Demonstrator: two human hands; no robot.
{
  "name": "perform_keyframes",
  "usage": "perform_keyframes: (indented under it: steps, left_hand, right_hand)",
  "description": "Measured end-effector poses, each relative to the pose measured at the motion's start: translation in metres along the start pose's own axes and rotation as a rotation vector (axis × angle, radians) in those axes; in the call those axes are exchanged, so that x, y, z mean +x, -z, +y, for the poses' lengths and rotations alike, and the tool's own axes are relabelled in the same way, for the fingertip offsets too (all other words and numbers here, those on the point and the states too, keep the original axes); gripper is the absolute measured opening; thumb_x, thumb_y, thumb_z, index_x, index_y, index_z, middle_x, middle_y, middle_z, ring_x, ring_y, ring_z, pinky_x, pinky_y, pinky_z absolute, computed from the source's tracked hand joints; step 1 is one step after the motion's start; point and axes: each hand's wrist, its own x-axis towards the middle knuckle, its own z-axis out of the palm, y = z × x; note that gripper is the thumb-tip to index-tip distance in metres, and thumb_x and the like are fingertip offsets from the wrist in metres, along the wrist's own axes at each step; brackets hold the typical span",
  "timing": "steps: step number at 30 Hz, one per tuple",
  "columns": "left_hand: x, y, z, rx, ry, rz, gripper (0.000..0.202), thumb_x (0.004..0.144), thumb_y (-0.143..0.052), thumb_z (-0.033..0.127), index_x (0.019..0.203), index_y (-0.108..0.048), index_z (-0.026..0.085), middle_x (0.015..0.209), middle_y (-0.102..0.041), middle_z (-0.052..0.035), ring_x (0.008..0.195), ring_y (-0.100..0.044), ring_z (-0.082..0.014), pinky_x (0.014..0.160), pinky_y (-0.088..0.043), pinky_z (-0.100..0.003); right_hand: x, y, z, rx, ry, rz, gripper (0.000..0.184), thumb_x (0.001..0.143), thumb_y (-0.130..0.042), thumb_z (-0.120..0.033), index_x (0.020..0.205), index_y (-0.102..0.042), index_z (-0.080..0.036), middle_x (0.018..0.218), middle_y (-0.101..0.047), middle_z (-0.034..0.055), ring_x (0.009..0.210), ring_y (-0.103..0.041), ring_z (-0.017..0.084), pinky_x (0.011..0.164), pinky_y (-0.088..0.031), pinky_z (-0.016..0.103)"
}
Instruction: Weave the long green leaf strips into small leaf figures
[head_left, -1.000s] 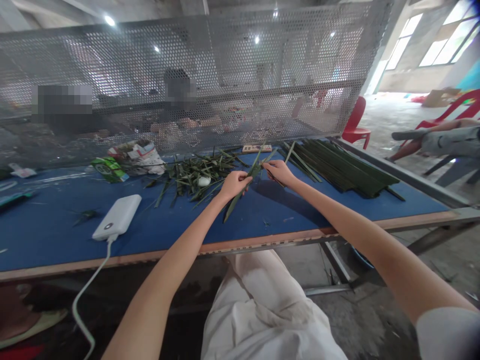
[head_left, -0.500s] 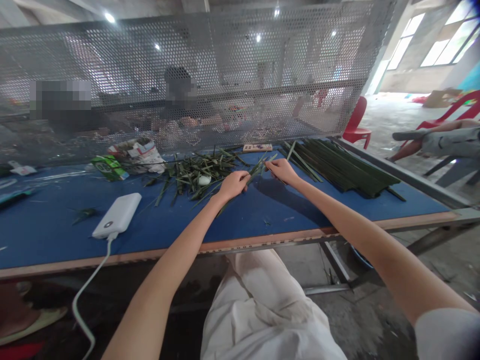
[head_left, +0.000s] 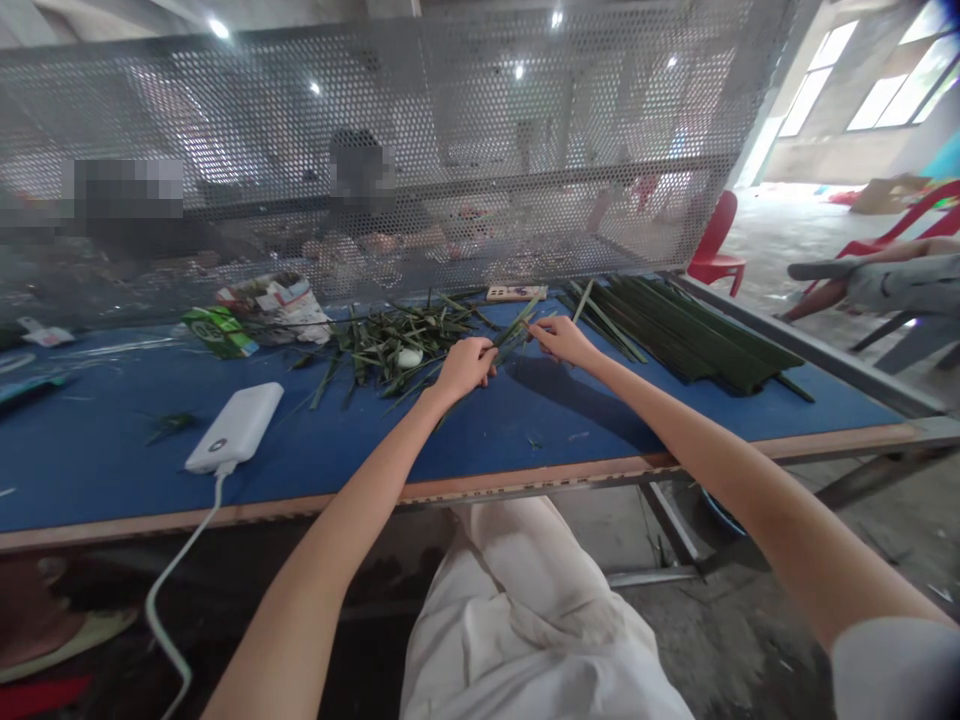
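My left hand (head_left: 466, 368) is closed around a long green leaf strip (head_left: 517, 318), which slants up and to the right out of its fingers. Just right of it, my right hand (head_left: 564, 340) is pinched close to the strip; what sits between its fingertips is too small to make out. A loose heap of cut leaf pieces (head_left: 390, 335) lies left of my left hand, with a small pale rounded object (head_left: 409, 358) at its near side. Beyond my right hand, a neat stack of long dark green leaves (head_left: 690, 335) covers the table's right part.
On the blue table (head_left: 315, 460) lie a white power bank (head_left: 236, 428) with a cable, a green box (head_left: 219, 332), a crumpled bag (head_left: 281, 308) and a power strip (head_left: 516, 293). A perforated metal screen (head_left: 465, 140) stands behind, people beyond it. Red chair (head_left: 716, 245) at right.
My right hand has shifted slightly left and its fingers look more closed. The leaf strip in my left hand stands out more clearly. The things on the table lie as before.
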Motion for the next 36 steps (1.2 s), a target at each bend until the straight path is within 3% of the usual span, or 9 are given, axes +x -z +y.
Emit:
perform_keyframes:
  steps: [13,21,25,30,33,36]
  left_hand:
    - [-0.004,0.002,0.009,0.176,-0.032,0.092,0.037,0.090,-0.045,0.017,0.053,-0.046,0.020,0.046,-0.056,0.0004,0.044,-0.053,-0.0132,0.067,-0.044,-0.028]
    - [-0.002,-0.002,0.010,0.229,-0.019,0.127,0.034,0.088,-0.048,0.017,0.055,-0.051,0.019,0.052,-0.060,-0.0029,0.053,-0.056,-0.0165,0.067,-0.042,-0.028]
    - [0.002,-0.005,0.004,0.059,0.030,0.066,0.028,0.089,-0.047,0.017,0.061,-0.052,0.018,0.053,-0.061,-0.0015,0.045,-0.053,-0.0128,0.058,-0.041,-0.025]
    - [0.009,-0.006,0.001,-0.336,0.123,-0.036,0.014,0.087,-0.047,0.011,0.081,-0.060,0.013,0.067,-0.067,-0.0029,0.044,-0.054,-0.0110,0.048,-0.041,-0.023]
    - [0.011,-0.004,0.003,-0.492,0.142,-0.040,0.011,0.090,-0.051,0.016,0.090,-0.061,0.012,0.069,-0.069,-0.0033,0.045,-0.057,-0.0106,0.049,-0.046,-0.023]
    - [0.009,-0.003,0.005,-0.554,0.180,-0.058,0.015,0.092,-0.054,0.025,0.088,-0.060,0.012,0.070,-0.070,-0.0048,0.045,-0.058,-0.0110,0.049,-0.048,-0.024]
  right_hand:
    - [-0.004,-0.001,-0.009,0.001,-0.026,-0.028,0.030,0.092,-0.048,-0.028,0.074,-0.065,-0.011,0.044,-0.044,-0.0041,0.032,-0.038,0.006,0.038,-0.030,0.020]
    - [-0.007,-0.026,-0.014,-0.044,0.003,-0.167,0.030,0.093,-0.048,-0.025,0.080,-0.070,-0.011,0.046,-0.046,-0.0036,0.033,-0.041,0.007,0.040,-0.030,0.020]
    - [-0.007,-0.029,-0.014,-0.013,-0.052,-0.151,0.028,0.094,-0.051,-0.027,0.076,-0.067,-0.012,0.044,-0.045,-0.0050,0.032,-0.039,0.005,0.037,-0.028,0.018]
    - [-0.013,-0.023,-0.023,0.135,-0.203,-0.171,0.041,0.097,-0.049,-0.034,0.060,-0.052,-0.015,0.042,-0.043,-0.0037,0.034,-0.038,0.005,0.034,-0.027,0.018]
    - [-0.016,-0.021,-0.028,0.296,-0.192,-0.124,0.035,0.096,-0.050,-0.028,0.063,-0.047,-0.017,0.046,-0.043,-0.0052,0.037,-0.036,0.004,0.036,-0.027,0.016]
    - [-0.013,-0.019,-0.025,0.385,-0.168,-0.059,0.026,0.095,-0.052,-0.025,0.071,-0.047,-0.018,0.049,-0.043,-0.0071,0.037,-0.034,0.004,0.036,-0.025,0.015]
